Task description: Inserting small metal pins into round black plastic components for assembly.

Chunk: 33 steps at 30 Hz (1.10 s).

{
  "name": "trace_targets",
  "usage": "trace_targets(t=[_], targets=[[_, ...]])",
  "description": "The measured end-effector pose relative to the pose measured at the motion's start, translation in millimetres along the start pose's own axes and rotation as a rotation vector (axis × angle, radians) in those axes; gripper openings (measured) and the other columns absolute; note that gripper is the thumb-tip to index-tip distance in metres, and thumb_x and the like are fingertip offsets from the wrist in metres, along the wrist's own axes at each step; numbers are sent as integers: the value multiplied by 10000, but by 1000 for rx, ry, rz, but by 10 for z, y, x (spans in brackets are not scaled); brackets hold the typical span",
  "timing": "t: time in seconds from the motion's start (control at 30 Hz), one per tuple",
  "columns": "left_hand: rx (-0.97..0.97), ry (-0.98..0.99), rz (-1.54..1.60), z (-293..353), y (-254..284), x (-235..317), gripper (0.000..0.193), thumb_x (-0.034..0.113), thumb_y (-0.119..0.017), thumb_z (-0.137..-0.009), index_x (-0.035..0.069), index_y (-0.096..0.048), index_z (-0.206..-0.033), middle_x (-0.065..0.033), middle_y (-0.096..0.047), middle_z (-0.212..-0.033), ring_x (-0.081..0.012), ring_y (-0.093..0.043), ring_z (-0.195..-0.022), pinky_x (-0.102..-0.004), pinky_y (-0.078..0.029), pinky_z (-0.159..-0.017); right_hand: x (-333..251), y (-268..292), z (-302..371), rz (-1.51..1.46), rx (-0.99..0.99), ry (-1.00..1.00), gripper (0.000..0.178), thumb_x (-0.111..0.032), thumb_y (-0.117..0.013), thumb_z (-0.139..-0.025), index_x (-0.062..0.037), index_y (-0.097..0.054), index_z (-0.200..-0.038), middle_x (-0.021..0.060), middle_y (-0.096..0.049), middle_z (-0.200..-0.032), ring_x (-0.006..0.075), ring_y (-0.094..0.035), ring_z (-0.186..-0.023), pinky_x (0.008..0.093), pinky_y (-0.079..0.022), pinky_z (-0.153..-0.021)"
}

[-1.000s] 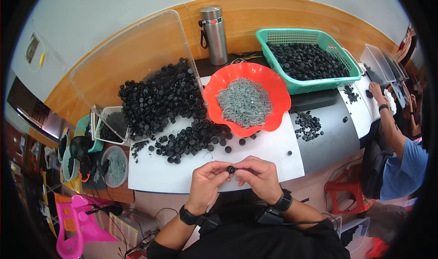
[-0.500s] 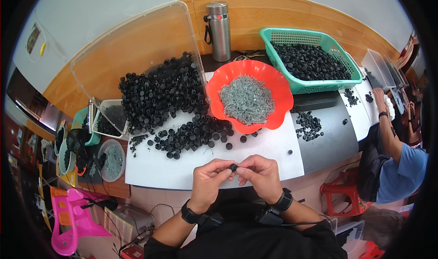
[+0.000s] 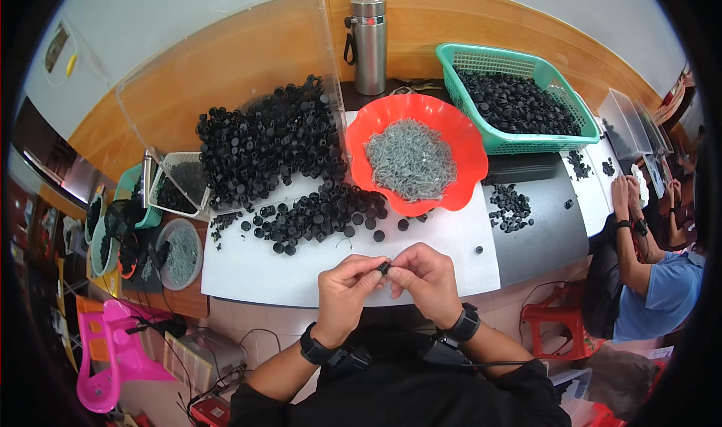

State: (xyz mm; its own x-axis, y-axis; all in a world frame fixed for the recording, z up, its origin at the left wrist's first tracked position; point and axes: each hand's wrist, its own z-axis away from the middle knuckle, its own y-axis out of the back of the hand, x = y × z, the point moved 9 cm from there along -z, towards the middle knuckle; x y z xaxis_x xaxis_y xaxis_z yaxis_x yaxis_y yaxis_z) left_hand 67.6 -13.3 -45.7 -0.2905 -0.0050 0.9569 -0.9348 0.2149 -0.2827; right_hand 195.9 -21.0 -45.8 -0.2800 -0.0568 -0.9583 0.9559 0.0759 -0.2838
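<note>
Head view: small black plastic fitting (image 3: 384, 268) sits between the two hands at the near side of the white sheet (image 3: 451, 258), pinched at fingertips from both sides. Left hand (image 3: 344, 288) grips with thumb and forefinger from the left, right hand (image 3: 426, 278) likewise from the right; neither is clearly nearer, both in contact. Long axis: cannot tell, fingers cover most of it. Just beyond, ahead and leftward, loose black caps (image 3: 316, 220) spread across the sheet, in front of the heaped clear bin (image 3: 218, 51). Ahead and slightly right: red scalloped bowl (image 3: 474, 175) of silver screws or pins (image 3: 410, 160). Farther out, rightward: green basket (image 3: 519, 143) of black parts.
</note>
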Motion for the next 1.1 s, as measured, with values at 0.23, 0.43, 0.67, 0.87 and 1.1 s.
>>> trace_targets(t=[0.23, 0.43, 0.67, 0.87, 1.1], targets=[[58, 85, 226, -5, 59, -64, 234, -106, -551, -830, -59, -630, -1046, -113, -634, -952, -139, -606, -773, -248, -505, -720, -16, -43, -85, 83, -20, 17, 94, -10, -621, -847, 8, -540, -891, 37, -601, -767, 60, -565, -640, 200, -485, -529], [96, 132, 327, -8, 120, -96, 196, -60, -555, -858, -79, -619, -1042, -130, -645, -936, -150, -615, -752, -255, -510, -708, -4, -125, -150, 95, -73, 10, 117, -38, -635, -849, 2, -532, -886, 27, -590, -763, 65, -574, -647, 205, -494, -534], [81, 155, 406, -18, 144, -150, 212, -17, -562, -875, -78, -600, -1074, -127, -657, -914, -149, -623, -758, -261, -517, -702, 1, -192, -227, 108, -98, 36, 130, -40, -614, -864, -7, -488, -859, 28, -576, -746, 67, -580, -641, 202, -499, -527], [102, 171, 414, -43, 111, -117, 215, -25, -571, -866, -64, -593, -1077, -126, -658, -935, -140, -625, -762, -251, -509, -690, -43, -160, -107, 173, -18, 116, 150, -40, -626, -856, -3, -498, -926, 40, -580, -753, 65, -561, -623, 209, -458, -509], [49, 166, 308, -15, 33, -97, 173, -4, -581, -865, -51, -587, -1032, -133, -657, -940, -140, -618, -763, -248, -493, -673, -565, -200, 14, 715, -83, 511, 231, -18, -668, -796, 1, -594, -1013, 85, -607, -801, 92, -554, -629, 232, -432, -526]])
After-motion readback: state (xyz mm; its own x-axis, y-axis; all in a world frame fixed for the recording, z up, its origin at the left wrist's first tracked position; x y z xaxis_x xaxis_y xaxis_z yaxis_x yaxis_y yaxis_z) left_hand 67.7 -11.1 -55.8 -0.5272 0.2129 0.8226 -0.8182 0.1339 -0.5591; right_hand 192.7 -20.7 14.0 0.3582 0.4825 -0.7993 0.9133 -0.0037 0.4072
